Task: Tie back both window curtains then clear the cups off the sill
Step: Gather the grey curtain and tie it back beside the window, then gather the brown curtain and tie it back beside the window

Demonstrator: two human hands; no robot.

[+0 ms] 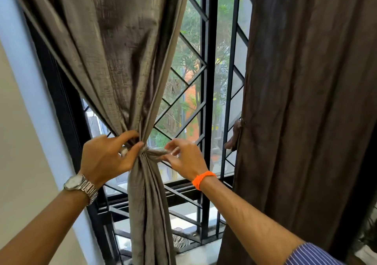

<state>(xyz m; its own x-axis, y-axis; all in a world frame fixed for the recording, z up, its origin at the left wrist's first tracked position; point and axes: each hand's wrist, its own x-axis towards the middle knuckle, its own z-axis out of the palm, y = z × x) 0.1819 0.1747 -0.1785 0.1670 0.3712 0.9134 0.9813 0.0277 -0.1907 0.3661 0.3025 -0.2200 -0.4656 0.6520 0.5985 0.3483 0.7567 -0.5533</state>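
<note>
At the window, left side, the left curtain [126, 60] is gathered into a narrow waist and falls in a single bundle toward the sill [204, 250]. A tie band [155, 153] of matching grey-brown cloth is wound around the waist.

Left hand [106, 156]: grip clamped on the gathered curtain at the waist, with the thumb on the front and the fingers curled behind. A metal watch [79, 185] sits on this wrist.

Right hand [185, 158]: positioned just beside the waist on its right. The thumb and forefinger appear to pinch the free end of the tie band, though motion blur makes the contact hard to confirm. An orange wristband [203, 179] sits on this wrist.

The right curtain [306, 101], a darker brown, hangs loose and full-width, well apart from both hands. A short cloth strap [234, 136] dangles at its inner edge.

A black window grille [206, 81] with diagonal bars stands between the two curtains, with trees visible behind it.
</note>
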